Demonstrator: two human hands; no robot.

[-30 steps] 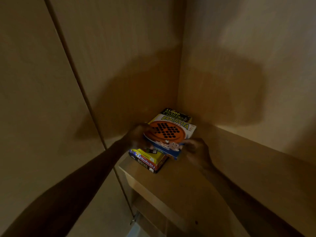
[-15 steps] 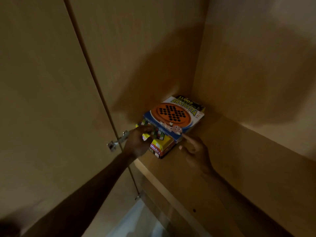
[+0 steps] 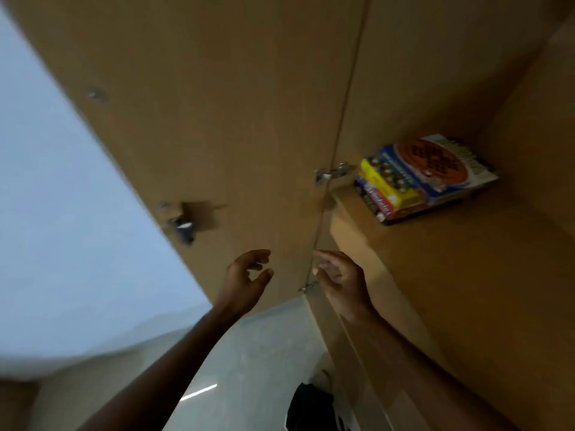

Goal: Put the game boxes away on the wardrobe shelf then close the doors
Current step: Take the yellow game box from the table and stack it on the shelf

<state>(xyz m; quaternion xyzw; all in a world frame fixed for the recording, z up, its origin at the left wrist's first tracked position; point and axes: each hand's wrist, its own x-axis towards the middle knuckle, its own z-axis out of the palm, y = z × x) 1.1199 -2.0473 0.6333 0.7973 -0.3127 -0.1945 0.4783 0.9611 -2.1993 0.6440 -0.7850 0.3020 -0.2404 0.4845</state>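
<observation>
orange and blue colour the lid of the top box [image 3: 435, 164], which shows a round orange board dotted with dark pegs. it lies flat on the other game boxes [image 3: 413, 194], a small stack at the left end of the wardrobe shelf [image 3: 451, 269], close to the back corner. a yellow box [image 3: 384, 183] and a red box [image 3: 381, 207] stick out from under it toward the shelf's front edge. the red one carries pale script lettering, but all the writing on the boxes is too blurred to read. a metal hinge [image 3: 334, 173] sits just left of the stack, joining the open wooden door [image 3: 233, 119] to the wardrobe. both hands are well apart from the boxes, below the shelf. the left hand [image 3: 247, 276] hangs in front of the door with loosely curled fingers, holding nothing. the right hand [image 3: 340, 276] reaches toward the door's hinged edge beside a lower hinge [image 3: 308, 287], fingers relaxed and empty. pale floor [image 3: 264, 353] shows beneath.
</observation>
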